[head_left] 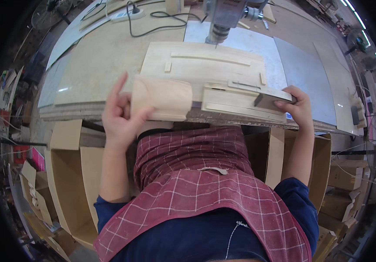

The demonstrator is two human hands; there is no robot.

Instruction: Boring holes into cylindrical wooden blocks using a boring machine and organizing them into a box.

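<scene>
"Where's the wooden piece?"

"At the near edge of the bench (74, 112), left of centre. The wooden piece (162, 98) has its lower end reaching the bench's edge, and I can't tell whether anything underneath supports it."

"How is it held?"

"By the left hand (120, 115) at its left side only: thumb across the near face, index finger raised and well clear, the other fingers bent behind. With such a one-sided hold, I'd say it could pivot and drop towards the apron (192, 150)."

"And the right hand (296, 105)?"

"Its thumb and fingers are closed around the right end of a grey piece (266, 102), which lies over a slatted board (234, 97). Held from that end, the grey piece could skew if the thumb pressed unevenly."

"Anything farther out?"

"The large pale board (214, 72) lies just beyond, with thin strips on it. A knock from the wooden piece might shift it, if it isn't fixed; I can't see that. The drill (223, 22) hangs over its far edge, so a careless reach there risks the bit."

"And far left?"

"A loose black cord (130, 27) by the power strip (128, 15). Sliding boards that way could snag it."
</scene>
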